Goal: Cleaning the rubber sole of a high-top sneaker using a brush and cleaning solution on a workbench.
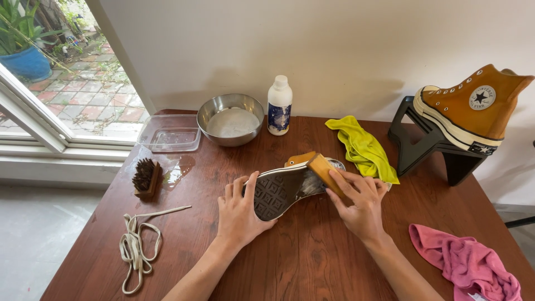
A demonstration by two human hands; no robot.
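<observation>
An orange high-top sneaker [281,192] lies sole-up at the middle of the brown wooden table [312,256]. My left hand [238,214] grips its dark patterned sole at the near end. A wooden-backed brush [326,171] is pressed against the foamy far part of the sole, and my right hand [361,202] holds that brush. The matching orange sneaker [471,106] stands on a black stand [426,142] at the right.
A steel bowl of soapy water [231,118], a white bottle [279,106] and a clear plastic tray [170,132] stand at the back. A second brush [146,177], a wet patch and loose laces [136,245] lie left. A yellow cloth [362,147] and a pink cloth [465,262] lie right.
</observation>
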